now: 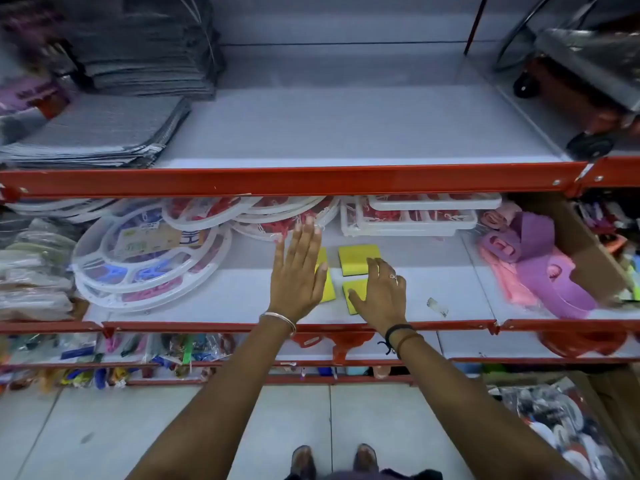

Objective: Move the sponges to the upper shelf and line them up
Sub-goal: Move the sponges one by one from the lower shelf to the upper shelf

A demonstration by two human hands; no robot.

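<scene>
Yellow sponges with dark undersides lie flat on the middle shelf (433, 282). One sponge (358, 258) is fully visible at the back. A second sponge (356, 287) lies nearer, partly under my right hand (381, 296), whose fingers rest on it. A third sponge (327, 289) and a sliver of yellow behind it show past my left hand (298, 271), which hovers flat with fingers spread, covering most of them. The upper shelf (346, 133) above the red rail (294, 180) has a bare white middle.
Stacked grey mats (104, 133) fill the upper shelf's left; a wheeled metal rack (581, 81) stands at its right. On the middle shelf are round white clip hangers (149, 258), white trays (415, 216) and purple-pink plastic goods (540, 265). Packets hang below.
</scene>
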